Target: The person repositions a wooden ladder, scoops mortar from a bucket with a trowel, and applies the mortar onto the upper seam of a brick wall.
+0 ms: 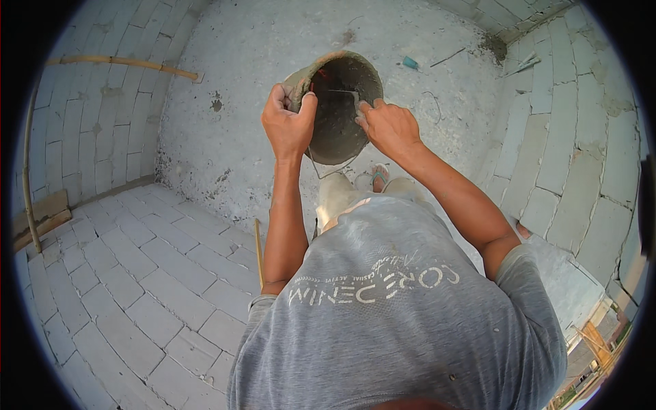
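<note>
Head view: around you, pale block walls [113,287] curve along the left and right of the frame, with a bamboo pole [123,61] slanting across the upper left, a second pole [29,164] at the far left and a plank [41,222] beside its foot. On the grey floor [236,68], a small teal object [410,62] and a thin stick [447,57] lie upper right of centre, well apart from your work. Closest underfoot, your sandalled foot [380,178] shows just below the bucket [338,143], which is at upper centre, tilted with its mouth toward you. Its wire handle [316,165] hangs loose at the near side. Grey, mortar-like residue coats the bucket's wall; its dark inside hides how much it holds, though a small red patch shows near the left. Your left hand [290,123] grips the rim, and your right hand [393,126] is closed around a mortar-smeared tool [356,99] reaching into the mouth.
</note>
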Demonstrator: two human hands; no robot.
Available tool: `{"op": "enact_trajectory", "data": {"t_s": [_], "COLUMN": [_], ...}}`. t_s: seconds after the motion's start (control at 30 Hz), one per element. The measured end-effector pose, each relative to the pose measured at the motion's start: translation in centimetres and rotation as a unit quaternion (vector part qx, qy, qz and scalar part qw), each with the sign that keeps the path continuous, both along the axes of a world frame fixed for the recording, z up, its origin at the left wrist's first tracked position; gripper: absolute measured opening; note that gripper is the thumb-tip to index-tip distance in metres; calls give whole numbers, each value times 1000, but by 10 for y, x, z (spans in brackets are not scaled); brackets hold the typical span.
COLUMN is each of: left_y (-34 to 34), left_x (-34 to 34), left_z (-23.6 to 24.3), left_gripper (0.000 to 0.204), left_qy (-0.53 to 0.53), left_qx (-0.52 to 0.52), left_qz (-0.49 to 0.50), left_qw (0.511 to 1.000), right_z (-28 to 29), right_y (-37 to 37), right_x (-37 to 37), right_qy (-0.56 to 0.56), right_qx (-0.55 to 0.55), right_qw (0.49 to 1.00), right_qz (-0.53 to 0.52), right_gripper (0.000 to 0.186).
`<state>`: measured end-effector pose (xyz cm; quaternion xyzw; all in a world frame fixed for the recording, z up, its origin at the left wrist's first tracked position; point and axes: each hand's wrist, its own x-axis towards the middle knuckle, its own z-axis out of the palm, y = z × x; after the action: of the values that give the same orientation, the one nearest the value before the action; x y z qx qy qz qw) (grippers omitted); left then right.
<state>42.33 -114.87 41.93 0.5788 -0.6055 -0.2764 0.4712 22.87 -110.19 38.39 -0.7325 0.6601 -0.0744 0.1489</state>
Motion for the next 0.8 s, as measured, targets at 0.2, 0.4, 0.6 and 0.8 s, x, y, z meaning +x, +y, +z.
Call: {"op": "enact_trajectory", "data": {"t_s": [0.2,0.4,0.6,0.8], "left_y": [-39,-77,-132,-170], "left_x": [20,-10,0,4], "left_z": [25,51,62,63], "left_gripper": [23,24,27,24], "left_qy": [27,-98,-87,-22], "left_qx": [-24,-113,-245,-262], "left_qz": [34,-25,-112,-114], "left_qw": [999,989,959,958], "right_z": [45,57,68,84], "right_y": [-20,-97,-136,-101], "right_x": [9,12,6,-20], "right_qy": [1,79,-116,-76], "right_qx": [-92,-91,121,-19], "right_qw": [994,992,982,996], "right_qz": [54,-30,-82,-40], "right_gripper": [20,17,32,38]}}
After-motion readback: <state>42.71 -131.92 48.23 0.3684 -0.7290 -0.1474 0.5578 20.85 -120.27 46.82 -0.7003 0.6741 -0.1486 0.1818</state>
